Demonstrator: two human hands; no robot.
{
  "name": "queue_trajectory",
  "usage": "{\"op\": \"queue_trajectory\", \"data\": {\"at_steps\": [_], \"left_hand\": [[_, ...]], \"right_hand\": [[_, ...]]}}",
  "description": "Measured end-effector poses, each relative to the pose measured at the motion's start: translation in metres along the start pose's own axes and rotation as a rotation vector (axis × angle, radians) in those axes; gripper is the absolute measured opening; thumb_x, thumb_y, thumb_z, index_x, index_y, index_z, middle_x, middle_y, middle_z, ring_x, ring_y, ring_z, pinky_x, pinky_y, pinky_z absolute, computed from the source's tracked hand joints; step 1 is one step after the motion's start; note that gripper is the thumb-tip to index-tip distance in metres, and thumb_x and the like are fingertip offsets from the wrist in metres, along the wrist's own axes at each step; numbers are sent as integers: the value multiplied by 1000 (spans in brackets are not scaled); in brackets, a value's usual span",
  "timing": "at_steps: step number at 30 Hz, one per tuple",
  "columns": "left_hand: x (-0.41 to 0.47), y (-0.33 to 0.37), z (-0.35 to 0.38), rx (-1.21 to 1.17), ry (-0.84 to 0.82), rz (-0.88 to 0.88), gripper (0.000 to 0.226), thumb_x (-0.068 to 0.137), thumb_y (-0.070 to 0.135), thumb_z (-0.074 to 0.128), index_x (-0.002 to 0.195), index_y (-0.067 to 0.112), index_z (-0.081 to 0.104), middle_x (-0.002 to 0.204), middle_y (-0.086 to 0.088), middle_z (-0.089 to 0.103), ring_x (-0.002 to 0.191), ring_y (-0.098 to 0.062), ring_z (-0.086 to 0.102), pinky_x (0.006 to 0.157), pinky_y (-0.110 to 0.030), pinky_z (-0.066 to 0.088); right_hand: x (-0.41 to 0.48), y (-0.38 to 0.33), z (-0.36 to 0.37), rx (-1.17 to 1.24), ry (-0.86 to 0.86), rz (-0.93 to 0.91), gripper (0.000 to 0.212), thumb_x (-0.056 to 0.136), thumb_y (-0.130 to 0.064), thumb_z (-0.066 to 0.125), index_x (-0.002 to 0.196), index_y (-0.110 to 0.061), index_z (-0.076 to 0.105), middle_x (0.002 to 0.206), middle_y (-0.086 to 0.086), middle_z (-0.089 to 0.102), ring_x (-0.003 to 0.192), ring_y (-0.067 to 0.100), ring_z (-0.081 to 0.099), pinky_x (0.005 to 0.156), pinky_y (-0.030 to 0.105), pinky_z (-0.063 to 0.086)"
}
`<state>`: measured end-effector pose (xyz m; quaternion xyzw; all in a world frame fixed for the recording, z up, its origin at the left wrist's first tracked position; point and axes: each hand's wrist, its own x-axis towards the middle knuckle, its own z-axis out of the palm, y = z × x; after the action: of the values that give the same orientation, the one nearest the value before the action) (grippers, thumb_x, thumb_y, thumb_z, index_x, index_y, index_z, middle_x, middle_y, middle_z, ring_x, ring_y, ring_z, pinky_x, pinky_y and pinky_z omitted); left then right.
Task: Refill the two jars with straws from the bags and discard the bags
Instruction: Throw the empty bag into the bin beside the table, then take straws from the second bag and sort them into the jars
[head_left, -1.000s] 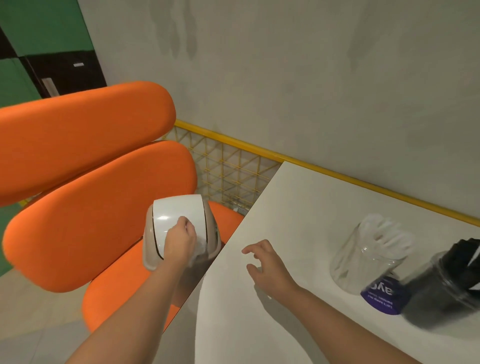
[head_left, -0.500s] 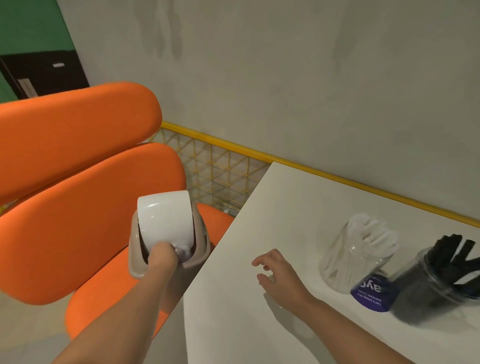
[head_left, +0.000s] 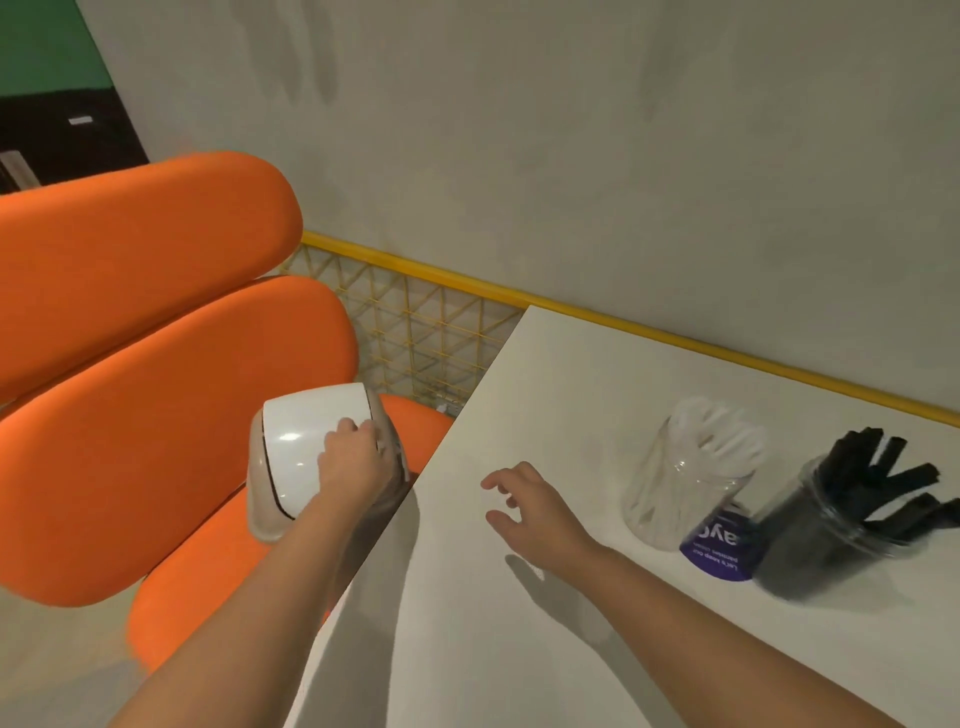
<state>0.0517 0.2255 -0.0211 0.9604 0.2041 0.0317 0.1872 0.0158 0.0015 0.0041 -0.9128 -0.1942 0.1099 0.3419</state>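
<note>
**Left hand (head_left: 353, 462) on the lid (head_left: 296, 441) of the bin (head_left: 260, 499), right hand (head_left: 540, 514) loose above the table (head_left: 571, 389)**

We see the left hand reach past the table's left edge to a small bin that stands on the seat of an orange chair (head_left: 156, 415). Its palm lies on the right side of the white swing lid. Its fingers are bent at the lid's right-hand edge, next to the beige rim. We cannot tell whether they grip that edge or only rest on it, nor whether anything is tucked beneath them.

The right hand hangs just over the white table, near its left edge, palm down. Its fingers are slack and a little spread, and it grasps nothing. We see its shadow on the tabletop below the wrist.

Both jars stand on the table to the right of that hand, apart from it and close to each other. The clear jar (head_left: 670, 499) is the nearer to the hand and holds white straws (head_left: 722, 441) that reach its mouth. The dark jar (head_left: 800, 540) is just to its right, and black straws (head_left: 878, 467) fan out above its rim. A purple disc (head_left: 719, 551) with white lettering lies at the foot of the two jars, between them. We cannot tell whether either jar rests on it.

Behind the chair we see a yellow wire grid (head_left: 415, 322). Above the grid a yellow rail (head_left: 415, 267) runs on along the table's far edge, at the base of a grey wall (head_left: 623, 156)
</note>
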Motion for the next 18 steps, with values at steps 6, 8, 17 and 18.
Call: {"op": "queue_trajectory", "data": {"at_steps": [6,8,17,18], "left_hand": [[-62,76,6,-29,-262,304,61,95,46,44,148,24,24,155,-8,18,140,-30,23,110,-45,27],[-86,98,13,-62,-387,384,61,96,48,37,150,27,18,158,-5,11,144,-28,16,115,-46,20],[-193,193,61,-54,-772,685,62,97,53,28,150,23,16,159,-3,13,143,-26,22,116,-42,21],[-202,201,65,-38,-794,722,65,97,53,30,151,21,15,158,-3,13,143,-26,23,116,-43,22]], "right_hand": [[-34,9,-49,-373,-277,136,91,79,-50,65,148,-28,11,152,3,17,140,24,18,111,41,29],[-54,21,-67,-446,-361,200,100,75,-54,67,149,-28,4,155,3,10,143,24,11,114,40,23],[-173,103,-144,-420,-486,592,100,71,-49,74,148,-24,14,153,1,23,140,25,27,114,38,27],[-184,110,-148,-431,-483,633,105,71,-50,74,149,-24,10,156,2,17,141,25,23,114,38,24]]}}
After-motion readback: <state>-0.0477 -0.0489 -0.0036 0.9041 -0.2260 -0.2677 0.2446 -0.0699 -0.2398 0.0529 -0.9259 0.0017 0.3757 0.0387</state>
